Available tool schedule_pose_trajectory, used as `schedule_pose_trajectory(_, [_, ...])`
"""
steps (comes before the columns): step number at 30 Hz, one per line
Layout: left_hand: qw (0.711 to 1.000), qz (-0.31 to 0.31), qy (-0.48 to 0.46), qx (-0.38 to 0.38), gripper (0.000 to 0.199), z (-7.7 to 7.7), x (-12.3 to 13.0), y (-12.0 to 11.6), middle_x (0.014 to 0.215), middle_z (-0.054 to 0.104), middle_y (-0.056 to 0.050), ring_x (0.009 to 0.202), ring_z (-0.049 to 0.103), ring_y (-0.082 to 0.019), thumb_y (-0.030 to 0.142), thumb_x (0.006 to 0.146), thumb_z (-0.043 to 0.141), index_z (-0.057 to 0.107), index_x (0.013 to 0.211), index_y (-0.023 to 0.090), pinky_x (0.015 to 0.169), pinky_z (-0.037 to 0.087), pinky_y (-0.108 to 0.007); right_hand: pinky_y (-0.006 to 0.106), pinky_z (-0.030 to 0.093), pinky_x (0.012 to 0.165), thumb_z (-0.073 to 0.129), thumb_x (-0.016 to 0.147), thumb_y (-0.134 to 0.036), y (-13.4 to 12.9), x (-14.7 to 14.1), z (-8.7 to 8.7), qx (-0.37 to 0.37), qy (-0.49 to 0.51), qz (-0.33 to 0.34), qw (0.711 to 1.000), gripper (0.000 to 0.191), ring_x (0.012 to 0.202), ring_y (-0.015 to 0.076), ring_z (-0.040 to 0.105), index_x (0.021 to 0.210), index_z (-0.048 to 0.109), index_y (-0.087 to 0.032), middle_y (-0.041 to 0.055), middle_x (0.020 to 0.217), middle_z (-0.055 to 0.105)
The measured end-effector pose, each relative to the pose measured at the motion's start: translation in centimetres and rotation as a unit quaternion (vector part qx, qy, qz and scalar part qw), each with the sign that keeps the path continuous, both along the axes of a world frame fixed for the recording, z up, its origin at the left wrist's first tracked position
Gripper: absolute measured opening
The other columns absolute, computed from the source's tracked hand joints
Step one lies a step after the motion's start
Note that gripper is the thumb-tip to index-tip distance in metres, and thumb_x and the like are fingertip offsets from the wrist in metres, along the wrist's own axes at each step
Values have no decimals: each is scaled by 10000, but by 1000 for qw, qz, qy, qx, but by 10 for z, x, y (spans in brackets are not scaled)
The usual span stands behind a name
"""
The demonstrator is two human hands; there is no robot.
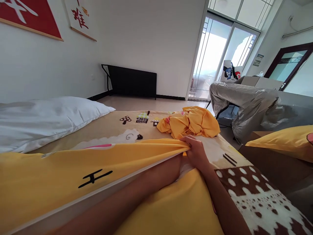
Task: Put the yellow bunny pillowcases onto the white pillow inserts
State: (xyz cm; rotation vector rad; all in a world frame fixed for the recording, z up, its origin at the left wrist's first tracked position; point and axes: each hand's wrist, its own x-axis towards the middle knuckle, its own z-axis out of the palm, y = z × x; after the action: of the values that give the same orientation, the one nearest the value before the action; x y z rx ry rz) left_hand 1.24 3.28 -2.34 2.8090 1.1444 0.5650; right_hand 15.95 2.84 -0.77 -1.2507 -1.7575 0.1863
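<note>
A yellow pillowcase [61, 169] with black whisker-like marks and a pink patch stretches across the front of the view. My right hand [196, 150] is closed on its gathered edge, with the thumb and fingers pinching the cloth. My left forearm [146, 179] reaches under the pale-edged upper layer, between it and a lower yellow part [171, 209]. The left hand itself is hidden by the cloth near my right hand, so its fingers do not show. A bunched yellow cloth [193, 122] lies on the bed just beyond my hands.
A white pillow [56, 114] lies at the left on the patterned blanket [244, 182]. To the right are a yellow pillow [288, 143] and furniture wrapped in grey plastic [254, 101]. A black folded panel [132, 81] leans on the far wall, beside a glass door [212, 55].
</note>
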Motion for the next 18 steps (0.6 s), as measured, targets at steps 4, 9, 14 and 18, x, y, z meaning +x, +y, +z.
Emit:
schedule_pose_trajectory(4, [999, -8, 31, -37, 502, 12, -1, -4, 1378, 457, -123, 1251, 443, -288, 210, 816, 438, 428, 1318, 184, 1089, 293, -465, 247, 424, 730, 420, 554, -64, 7, 4, -5, 9, 14, -21, 1000, 457, 810, 164, 571, 884, 707, -199, 42, 869, 605])
schedule_pose_trajectory(9, [993, -62, 66, -72, 340, 16, -4, -3, 1223, 588, -90, 1182, 501, -298, 180, 813, 446, 590, 1115, 236, 1018, 369, -480, 247, 435, 699, 465, 562, -78, 13, 10, -8, -84, 47, 30, 995, 423, 749, 159, 573, 893, 701, -194, 0, 784, 658])
schedule_pose_trajectory(14, [991, -81, 73, -81, 311, 18, -10, -4, 1156, 615, -84, 1126, 530, -277, 180, 807, 434, 601, 1067, 223, 1032, 358, -476, 221, 448, 625, 516, 583, -108, 16, 13, -10, -147, 146, 116, 971, 328, 701, 140, 568, 853, 689, -173, -16, 744, 651])
schedule_pose_trajectory(18, [992, -78, 62, -82, 411, 20, -22, -11, 1326, 495, -108, 1229, 435, -293, 150, 806, 394, 506, 1196, 212, 1046, 337, -483, 220, 459, 608, 542, 605, -135, 15, 11, -11, -171, 213, 168, 947, 271, 654, 128, 574, 838, 677, -166, -19, 710, 648])
